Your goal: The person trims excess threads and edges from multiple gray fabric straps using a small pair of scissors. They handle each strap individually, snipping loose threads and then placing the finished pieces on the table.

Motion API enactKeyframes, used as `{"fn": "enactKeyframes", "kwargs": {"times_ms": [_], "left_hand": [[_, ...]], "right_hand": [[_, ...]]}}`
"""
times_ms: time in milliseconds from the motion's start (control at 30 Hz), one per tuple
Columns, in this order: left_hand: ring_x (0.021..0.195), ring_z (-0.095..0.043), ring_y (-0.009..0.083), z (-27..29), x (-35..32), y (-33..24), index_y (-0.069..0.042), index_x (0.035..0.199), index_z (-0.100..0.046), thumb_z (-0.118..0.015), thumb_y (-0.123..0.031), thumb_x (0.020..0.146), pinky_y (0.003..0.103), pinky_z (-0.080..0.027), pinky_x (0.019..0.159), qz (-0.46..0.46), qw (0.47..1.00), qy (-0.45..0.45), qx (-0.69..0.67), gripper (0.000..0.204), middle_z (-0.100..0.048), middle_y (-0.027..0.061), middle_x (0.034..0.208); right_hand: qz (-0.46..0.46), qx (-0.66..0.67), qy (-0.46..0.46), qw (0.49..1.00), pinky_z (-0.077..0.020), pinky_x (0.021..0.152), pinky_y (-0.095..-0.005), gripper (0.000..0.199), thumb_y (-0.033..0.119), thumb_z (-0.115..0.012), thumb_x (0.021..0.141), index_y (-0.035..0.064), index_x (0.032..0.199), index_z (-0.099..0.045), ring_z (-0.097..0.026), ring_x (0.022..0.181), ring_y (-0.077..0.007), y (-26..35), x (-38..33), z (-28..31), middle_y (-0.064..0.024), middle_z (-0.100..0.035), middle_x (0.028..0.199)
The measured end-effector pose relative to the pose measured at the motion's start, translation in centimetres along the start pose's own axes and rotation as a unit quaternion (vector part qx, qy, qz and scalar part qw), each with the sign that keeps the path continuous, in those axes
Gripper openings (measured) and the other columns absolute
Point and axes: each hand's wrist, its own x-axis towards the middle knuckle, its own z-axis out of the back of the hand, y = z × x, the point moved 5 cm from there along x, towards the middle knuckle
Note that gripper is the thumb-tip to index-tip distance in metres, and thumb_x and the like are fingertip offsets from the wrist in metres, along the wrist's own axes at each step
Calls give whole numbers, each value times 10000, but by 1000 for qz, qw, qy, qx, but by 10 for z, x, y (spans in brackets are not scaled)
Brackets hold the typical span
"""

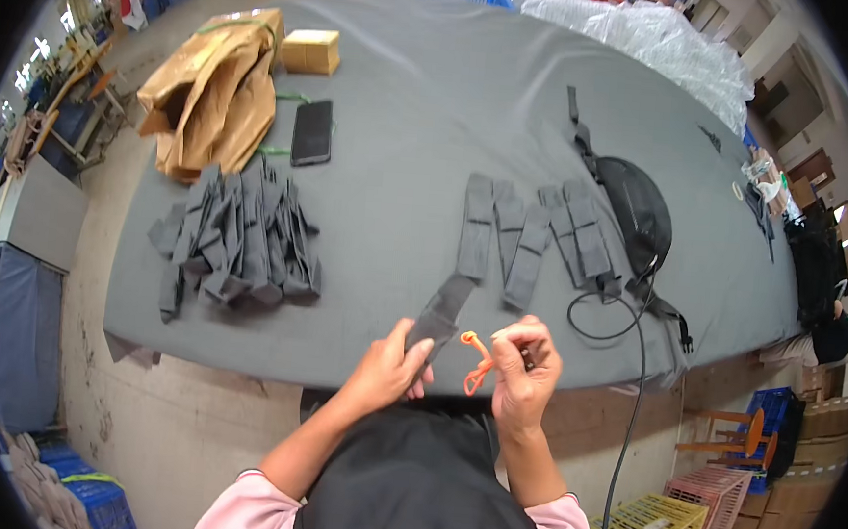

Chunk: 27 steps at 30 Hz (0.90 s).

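Near the front edge of the grey-covered table, my left hand [392, 367] is closed on the end of a dark grey fabric strip [440, 313]. The strip runs up and away to a folded row of strips [505, 236] lying on the table. To its right, my right hand [527, 370] is raised with its fingers pinched. From those fingers an orange looped thing [479, 367] sticks out toward the strip, resembling scissor handles; the rest of it is hidden in the hand. A gap shows between it and the strip.
A heap of grey strips [239, 242] lies left, below a phone [312, 133], brown paper bag [220, 93] and yellowish block [311, 51]. Right lie a black waist pouch [635, 206] and a black cable [639, 397] hanging past the table edge [239, 374]. Crates [656, 527] stand lower right.
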Motion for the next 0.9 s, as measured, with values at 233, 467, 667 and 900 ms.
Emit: {"fn": "enactKeyframes", "kwargs": {"times_ms": [233, 467, 667, 900], "left_hand": [[522, -618, 161, 4, 14, -2, 18, 1128, -427, -462, -238, 978, 298, -499, 477, -19, 1000, -1, -9, 298, -635, 102, 673], [531, -627, 216, 1, 12, 5, -18, 1145, -428, -477, -188, 969, 350, -488, 511, -105, 971, -72, 204, 249, -635, 96, 679], [674, -611, 453, -3, 14, 8, -32, 1178, -436, -543, -231, 915, 547, -474, 601, -123, 947, -95, 282, 346, -616, 265, 695], [699, -629, 421, 9, 20, 4, -44, 1196, -440, -531, -236, 921, 513, -484, 627, -122, 926, -120, 337, 347, -645, 187, 710]], "right_hand": [[130, -310, 36, 941, -350, 514, -219, 180, -61, -689, 749, 15, 898, -624, -431, 582, -75, -27, 3, -7, -21, -511, 714], [116, -303, 78, 943, -369, 516, -259, 224, -55, -695, 722, 25, 926, -649, -446, 580, -128, -24, 19, -31, -40, -512, 712], [96, -275, 91, 952, -362, 523, -271, 57, 8, -627, 795, 8, 776, -572, -446, 574, -131, -31, 26, -23, -45, -476, 687], [-235, 144, 76, 958, -447, 519, -218, 157, 35, -579, 873, 39, 719, -551, -391, 504, -73, -52, 7, -10, 4, -472, 720]]}}
